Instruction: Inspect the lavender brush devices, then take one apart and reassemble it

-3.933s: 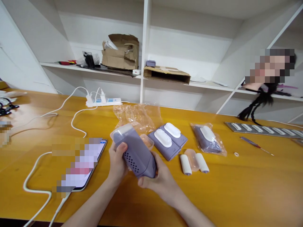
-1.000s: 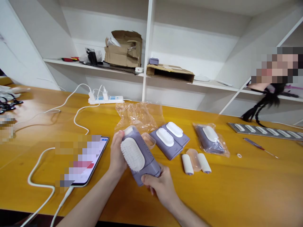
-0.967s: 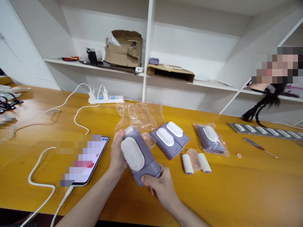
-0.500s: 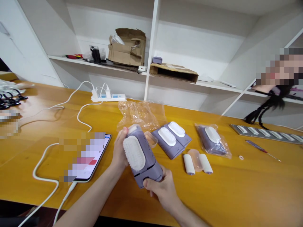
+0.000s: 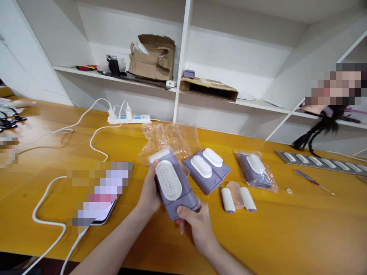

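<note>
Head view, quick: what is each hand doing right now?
Left hand: closed around the upper side of the purple brush unit.
Right hand: closed on the lower end of that unit.

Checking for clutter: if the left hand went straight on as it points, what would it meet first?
Likely the crumpled plastic bag beyond the purple device the left hand holds; depth is unclear.

Purple device (image 5: 177, 194), white brush pad (image 5: 168, 185); yellow-orange table (image 5: 286, 229); white cable (image 5: 43, 221).
</note>
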The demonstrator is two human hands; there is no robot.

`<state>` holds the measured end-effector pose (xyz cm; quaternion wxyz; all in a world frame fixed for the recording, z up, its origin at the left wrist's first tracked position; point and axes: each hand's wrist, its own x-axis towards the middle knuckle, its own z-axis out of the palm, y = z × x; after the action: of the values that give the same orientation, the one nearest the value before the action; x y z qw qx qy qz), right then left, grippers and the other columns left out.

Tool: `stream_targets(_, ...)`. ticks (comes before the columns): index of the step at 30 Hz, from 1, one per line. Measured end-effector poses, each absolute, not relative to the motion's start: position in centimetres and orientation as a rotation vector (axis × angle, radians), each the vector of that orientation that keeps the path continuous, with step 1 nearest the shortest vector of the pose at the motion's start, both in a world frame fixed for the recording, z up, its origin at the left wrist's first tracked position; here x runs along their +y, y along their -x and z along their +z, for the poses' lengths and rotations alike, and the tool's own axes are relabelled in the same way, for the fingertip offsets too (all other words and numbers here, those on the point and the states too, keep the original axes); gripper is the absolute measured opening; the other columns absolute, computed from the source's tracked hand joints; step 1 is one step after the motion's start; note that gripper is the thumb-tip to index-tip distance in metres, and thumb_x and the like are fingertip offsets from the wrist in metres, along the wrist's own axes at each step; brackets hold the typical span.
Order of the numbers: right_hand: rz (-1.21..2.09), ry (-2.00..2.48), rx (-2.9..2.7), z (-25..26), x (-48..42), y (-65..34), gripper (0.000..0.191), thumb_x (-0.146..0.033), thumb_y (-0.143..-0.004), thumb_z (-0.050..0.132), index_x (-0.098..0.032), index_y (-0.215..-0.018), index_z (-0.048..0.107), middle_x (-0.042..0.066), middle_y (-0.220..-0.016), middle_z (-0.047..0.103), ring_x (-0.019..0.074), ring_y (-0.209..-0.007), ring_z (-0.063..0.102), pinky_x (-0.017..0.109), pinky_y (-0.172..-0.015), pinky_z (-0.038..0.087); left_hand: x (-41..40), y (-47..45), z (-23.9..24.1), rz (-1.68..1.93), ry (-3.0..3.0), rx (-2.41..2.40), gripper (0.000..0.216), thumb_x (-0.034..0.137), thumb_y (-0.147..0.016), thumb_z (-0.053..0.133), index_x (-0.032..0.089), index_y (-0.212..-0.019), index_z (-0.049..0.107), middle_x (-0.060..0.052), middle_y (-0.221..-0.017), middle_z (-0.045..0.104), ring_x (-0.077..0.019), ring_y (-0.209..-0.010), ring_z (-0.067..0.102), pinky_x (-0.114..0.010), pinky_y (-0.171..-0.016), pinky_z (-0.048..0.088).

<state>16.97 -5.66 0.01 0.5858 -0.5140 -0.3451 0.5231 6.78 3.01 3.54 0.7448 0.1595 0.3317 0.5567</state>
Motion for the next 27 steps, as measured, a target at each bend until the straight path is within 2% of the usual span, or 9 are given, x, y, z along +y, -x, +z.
stream_targets(3, 1.222, 1.187, -0.775, 0.1, -5.5, -16.7, 0.025, -0.033, -0.058, 0.072, -0.015, -0.054, 0.054, -0.002, -0.04, 0.054, 0.0073, -0.031, 0.041, 0.018, -0.028, 0.034, 2.7, -7.3, 3.7, 1.07, -0.32, 0.662, 0.049, 0.062, -0.071, 0.054, 0.014, -0.071, 0.064, -0.007, -0.064, 0.067, -0.0187, -0.053, 0.06, -0.031, -0.052, 0.049)
stream_targets(6, 1.226, 1.187, -0.776, 0.3, -5.5, -16.4, 0.022, -0.03, -0.057, 0.072, -0.016, -0.055, 0.054, -0.003, -0.041, 0.053, 0.0077, -0.033, 0.042, 0.018, -0.029, 0.034, 2.8, -7.3, 3.8, 1.029, -0.3, 0.632, 0.053, 0.066, -0.069, 0.052, 0.015, -0.068, 0.063, -0.008, -0.063, 0.067, -0.0214, -0.054, 0.061, -0.035, -0.055, 0.05)
stream_targets(11, 1.188, 1.173, -0.803, 0.5, -5.9, -16.2, 0.02, -0.026, -0.055, 0.072, -0.016, -0.057, 0.054, -0.005, -0.045, 0.052, 0.0074, -0.036, 0.042, 0.019, -0.032, 0.036, 3.0, -7.0, 4.1, 1.045, -0.267, 0.661, 0.048, 0.063, -0.067, 0.056, 0.016, -0.066, 0.061, -0.005, -0.057, 0.065, -0.0189, -0.048, 0.059, -0.033, -0.052, 0.05)
stream_targets(15, 1.199, 1.15, -0.844, 0.5, -6.3, -16.3, 0.018, -0.025, -0.055, 0.071, -0.016, -0.058, 0.055, -0.005, -0.047, 0.052, 0.0074, -0.037, 0.042, 0.019, -0.034, 0.037, 3.1, -6.9, 4.2, 0.966, -0.277, 0.638, 0.049, 0.063, -0.068, 0.056, 0.014, -0.07, 0.063, -0.007, -0.059, 0.066, -0.0207, -0.051, 0.062, -0.034, -0.055, 0.052)
stream_targets(27, 1.184, 1.185, -0.758, 0.2, -6.2, -15.9, 0.026, -0.033, -0.056, 0.073, -0.017, -0.058, 0.053, -0.004, -0.044, 0.052, 0.0095, -0.036, 0.043, 0.022, -0.033, 0.038, 2.7, -7.1, 4.4, 1.031, -0.318, 0.636, 0.053, 0.066, -0.07, 0.051, 0.014, -0.066, 0.064, -0.009, -0.06, 0.067, -0.024, -0.054, 0.064, -0.037, -0.056, 0.053)
